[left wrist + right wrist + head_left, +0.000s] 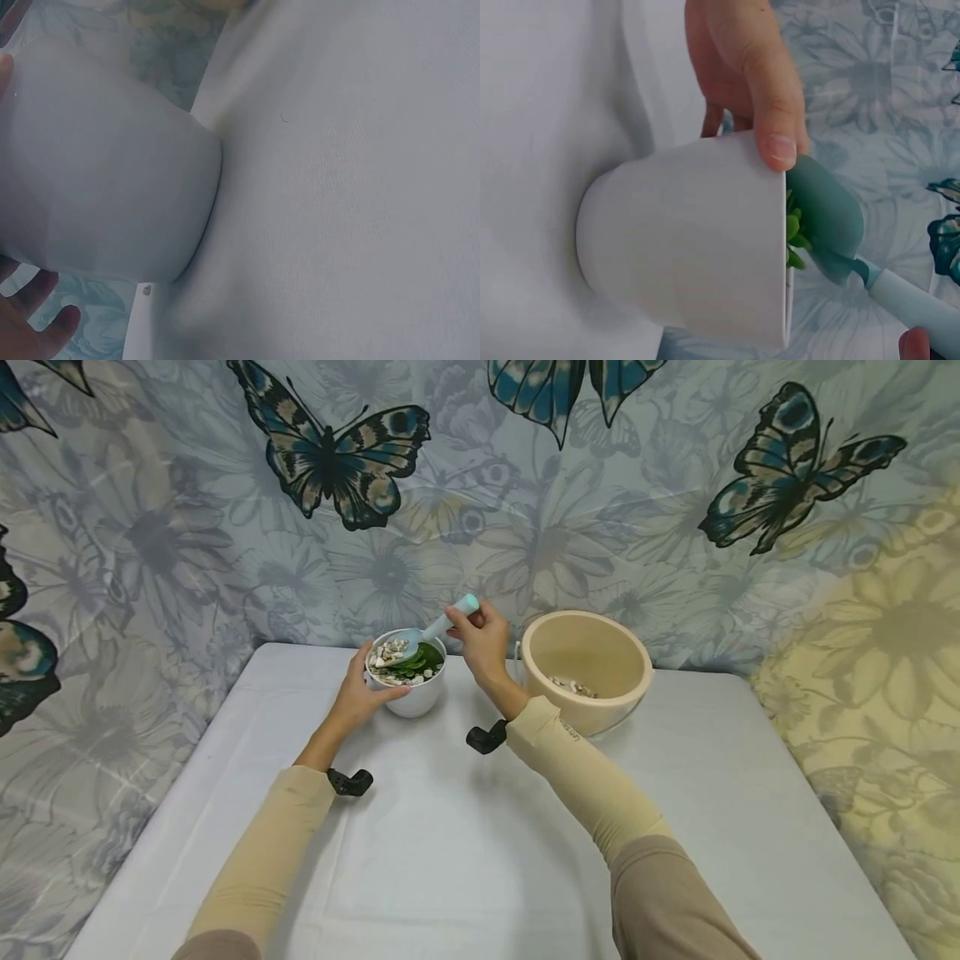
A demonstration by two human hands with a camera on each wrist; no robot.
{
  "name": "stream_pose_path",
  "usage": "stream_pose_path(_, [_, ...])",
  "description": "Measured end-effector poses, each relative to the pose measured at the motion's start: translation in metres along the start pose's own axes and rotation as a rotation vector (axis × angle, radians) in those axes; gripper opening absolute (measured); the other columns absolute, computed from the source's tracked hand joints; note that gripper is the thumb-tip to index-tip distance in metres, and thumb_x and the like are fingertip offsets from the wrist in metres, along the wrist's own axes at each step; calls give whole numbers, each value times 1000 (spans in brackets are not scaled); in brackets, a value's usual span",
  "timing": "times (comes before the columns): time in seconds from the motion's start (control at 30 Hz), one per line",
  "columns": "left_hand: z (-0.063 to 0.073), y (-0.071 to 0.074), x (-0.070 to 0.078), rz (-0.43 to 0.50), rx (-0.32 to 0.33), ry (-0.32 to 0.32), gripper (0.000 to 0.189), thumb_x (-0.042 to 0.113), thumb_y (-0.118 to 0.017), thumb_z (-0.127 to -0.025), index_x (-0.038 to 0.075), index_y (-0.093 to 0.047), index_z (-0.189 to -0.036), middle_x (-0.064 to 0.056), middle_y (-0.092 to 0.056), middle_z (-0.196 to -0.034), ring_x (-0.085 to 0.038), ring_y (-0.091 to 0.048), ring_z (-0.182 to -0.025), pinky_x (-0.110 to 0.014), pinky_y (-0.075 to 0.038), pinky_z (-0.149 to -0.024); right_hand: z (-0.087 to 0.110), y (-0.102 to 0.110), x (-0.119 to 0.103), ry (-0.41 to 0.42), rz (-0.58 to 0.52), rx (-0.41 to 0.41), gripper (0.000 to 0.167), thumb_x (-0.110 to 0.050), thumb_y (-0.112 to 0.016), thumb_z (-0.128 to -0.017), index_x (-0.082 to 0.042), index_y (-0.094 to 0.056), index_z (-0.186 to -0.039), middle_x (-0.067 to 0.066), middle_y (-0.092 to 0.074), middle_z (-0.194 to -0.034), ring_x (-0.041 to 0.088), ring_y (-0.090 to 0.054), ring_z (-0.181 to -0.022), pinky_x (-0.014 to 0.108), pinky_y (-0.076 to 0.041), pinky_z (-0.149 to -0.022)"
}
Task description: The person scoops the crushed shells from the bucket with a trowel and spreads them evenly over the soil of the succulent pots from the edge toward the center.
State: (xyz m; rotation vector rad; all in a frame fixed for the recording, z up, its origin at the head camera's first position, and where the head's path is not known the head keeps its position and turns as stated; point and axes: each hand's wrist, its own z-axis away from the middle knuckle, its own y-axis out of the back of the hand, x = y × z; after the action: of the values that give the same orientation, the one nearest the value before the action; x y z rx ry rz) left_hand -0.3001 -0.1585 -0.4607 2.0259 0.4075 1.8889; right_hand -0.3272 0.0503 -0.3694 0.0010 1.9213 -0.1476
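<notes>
A white plant pot (414,702) stands on the table, holding a green leafy plant (417,665) and pale pebbles (390,652). My left hand (358,692) grips its left side, thumb at the near rim and fingers round the far side. In my right hand (484,642) is the handle of a small light-blue trowel (453,617), pinched above the pot's right edge. The trowel's blade (831,217) is tilted over the pot mouth by the leaves in the right wrist view. The pot wall (112,165) fills much of the left wrist view.
A cream bucket (611,714) with a thin handle stands right of the pot, beside my right wrist. Some pebbles (574,687) lie on its bottom. White cloth covers the table (450,860). Butterfly-printed fabric (540,552) hangs behind.
</notes>
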Motion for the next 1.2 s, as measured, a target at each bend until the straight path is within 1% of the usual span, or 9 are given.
stream_pose_path(0.17, [1, -1, 1, -1, 8, -7, 115, 46, -80, -78, 19, -2, -158, -11, -8, -164, -34, -11, -151, -59, -17, -119, 0, -1, -1, -7, -30, 13, 17, -4, -68, -90, 8, -62, -100, 24, -69, -94, 8, -68, -77, 32, -61, -75])
stream_pose_path(0.33, [3, -1, 3, -49, 20, 1, 114, 49, -78, -78, 18, -3, -158, -15, -11, -162, -37, -15, -150, -61, -20, -118, -2, -1, -3, -9, -22, 3, 22, -6, -70, -89, 9, -63, -104, 16, -69, -90, 7, -67, -76, 32, -61, -74])
stream_pose_path(0.53, [3, 1, 6, -118, 21, 23, 117, 56, -77, -76, 21, -2, -158, -17, -12, -162, -39, -17, -148, -63, -23, -115, -5, 0, -8, 7, -14, -10, 28, -6, -69, -90, 10, -63, -111, 21, -69, -95, 8, -68, -79, 31, -61, -76])
stream_pose_path(0.7, [1, 4, 5, -156, 15, 35, 117, 56, -77, -76, 20, -1, -158, -18, -13, -161, -39, -17, -148, -63, -23, -116, -6, -1, -9, 11, -8, -24, 29, -5, -69, -90, 12, -63, -112, 22, -69, -95, 9, -68, -80, 32, -61, -76])
stream_pose_path(0.8, [0, 7, 6, -161, 3, 29, 117, 53, -77, -77, 18, -1, -158, -19, -12, -161, -39, -16, -149, -62, -22, -117, -6, -1, -9, 6, -13, -23, 27, -5, -69, -89, 10, -64, -110, 21, -69, -93, 11, -68, -80, 33, -61, -76])
stream_pose_path(0.97, [-1, 10, 8, -164, -24, 25, 117, 51, -78, -77, 16, -1, -158, -18, -10, -162, -38, -12, -150, -62, -20, -117, -5, -2, -8, 0, -1, -18, 30, -7, -71, -88, 12, -63, -110, 25, -70, -97, 24, -71, -86, 35, -61, -77])
stream_pose_path(1.03, [-2, 11, 8, -161, -31, 29, 117, 51, -78, -77, 15, -1, -158, -18, -9, -163, -38, -11, -150, -63, -19, -117, -4, -2, -8, -5, 1, -21, 32, -8, -71, -89, 13, -62, -110, 26, -70, -98, 27, -71, -88, 34, -61, -77])
stream_pose_path(1.1, [-2, 11, 7, -153, -32, 31, 117, 50, -78, -77, 15, -2, -158, -18, -9, -163, -38, -11, -150, -63, -19, -117, -4, -2, -8, -13, -1, -24, 33, -9, -71, -89, 14, -62, -110, 24, -70, -97, 23, -71, -86, 33, -60, -77])
stream_pose_path(1.2, [-2, 11, 6, -139, -28, 30, 117, 49, -79, -77, 15, -2, -158, -18, -9, -163, -38, -11, -150, -63, -18, -118, -3, -2, -6, -22, -12, -24, 32, -8, -71, -89, 14, -62, -110, 17, -70, -92, 13, -69, -81, 30, -60, -76])
